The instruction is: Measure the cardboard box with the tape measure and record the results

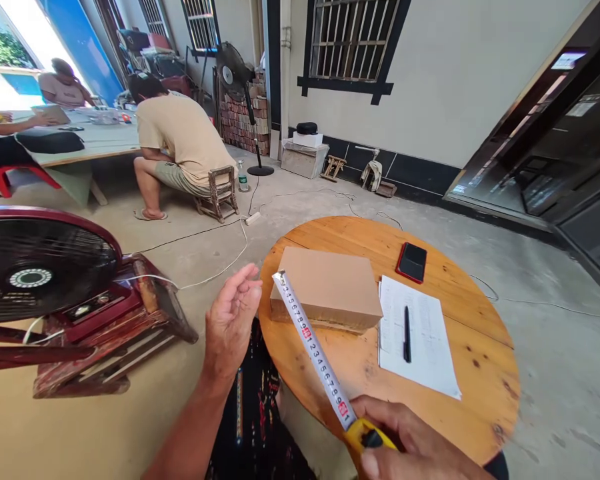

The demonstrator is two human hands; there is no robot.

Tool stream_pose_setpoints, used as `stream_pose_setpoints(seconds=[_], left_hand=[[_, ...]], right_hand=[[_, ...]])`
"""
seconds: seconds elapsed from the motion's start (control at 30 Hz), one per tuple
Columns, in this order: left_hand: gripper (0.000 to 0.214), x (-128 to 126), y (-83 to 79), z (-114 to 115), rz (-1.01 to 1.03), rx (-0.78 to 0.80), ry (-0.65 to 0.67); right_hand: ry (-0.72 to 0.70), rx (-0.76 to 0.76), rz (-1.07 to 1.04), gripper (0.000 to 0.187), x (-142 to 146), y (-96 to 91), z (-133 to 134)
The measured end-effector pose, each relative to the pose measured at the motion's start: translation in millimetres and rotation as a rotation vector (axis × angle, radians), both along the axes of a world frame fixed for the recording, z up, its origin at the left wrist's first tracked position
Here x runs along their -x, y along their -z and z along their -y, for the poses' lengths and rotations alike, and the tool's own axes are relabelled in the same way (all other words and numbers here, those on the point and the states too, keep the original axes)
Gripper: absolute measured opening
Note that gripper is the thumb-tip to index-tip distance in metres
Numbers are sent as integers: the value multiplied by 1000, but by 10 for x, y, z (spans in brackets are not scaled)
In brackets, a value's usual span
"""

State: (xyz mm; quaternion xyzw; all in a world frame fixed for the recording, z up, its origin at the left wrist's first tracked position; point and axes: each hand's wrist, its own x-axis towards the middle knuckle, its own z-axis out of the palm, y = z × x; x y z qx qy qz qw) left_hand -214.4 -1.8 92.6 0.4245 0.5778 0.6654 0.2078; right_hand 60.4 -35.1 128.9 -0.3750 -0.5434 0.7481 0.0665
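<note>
My right hand (405, 440) grips a yellow tape measure (367, 437) at the table's near edge. Its silver blade (316, 350) is pulled out and slants up and to the left. The blade's hooked end reaches the left part of a brown cardboard box (330, 283); whether it touches the box I cannot tell. My left hand (233, 317) is raised just left of the box, empty, with fingers stretched upward. Right of the box lie white paper sheets (430, 333) with writing, and a black pen (407, 333) rests on them.
The round wooden table (475, 373) also bears a phone (411, 262) in a red case. A dark red fan (50, 267) stands close on the left. Cables cross the concrete floor. A seated person (185, 137) and others are at a far table (100, 147), near a black standing fan (235, 70).
</note>
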Motion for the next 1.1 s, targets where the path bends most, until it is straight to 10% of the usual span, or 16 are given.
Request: stream_pose_setpoints(seconds=[0.27,0.8,1.1], left_hand=[[46,110,54,139,96,288,188],[17,-707,231,575,-156,114,501],[29,-431,540,564,-256,105,206]], right_hand=[[-66,-216,266,45,-1,-147,25],[-75,-773,536,45,370,-288,-94],[-167,-1285,640,46,500,-545,-840]])
